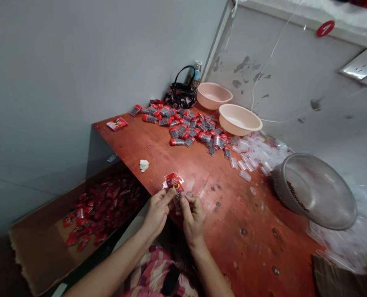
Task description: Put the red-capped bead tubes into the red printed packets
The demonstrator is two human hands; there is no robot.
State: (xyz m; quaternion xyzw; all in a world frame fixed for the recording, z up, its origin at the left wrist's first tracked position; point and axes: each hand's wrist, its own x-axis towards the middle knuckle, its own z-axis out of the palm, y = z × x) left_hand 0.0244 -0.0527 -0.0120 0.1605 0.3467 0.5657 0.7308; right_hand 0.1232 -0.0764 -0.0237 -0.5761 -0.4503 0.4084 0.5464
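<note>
Above the orange-brown wooden table (233, 231), my left hand (158, 210) and my right hand (193, 218) meet near its front edge. Their fingers pinch a small red printed packet (174, 182) from both sides. A small clear part (177, 200) shows below the packet between my fingertips, and my fingers partly hide it. Farther up the table lies a heap of clear tubes with red caps (183, 132). A single flat red packet (117, 123) rests at the far left, and a crumpled white tissue (144, 165) lies nearer my hands.
An open cardboard box (37, 243) of red packets stands left of the table. To the right lie loose clear plastic containers (257, 152) and a tilted grey basin (313, 189). Two pink bowls (239, 119), a black handbag (181, 93) and a bottle (195, 74) stand at the back.
</note>
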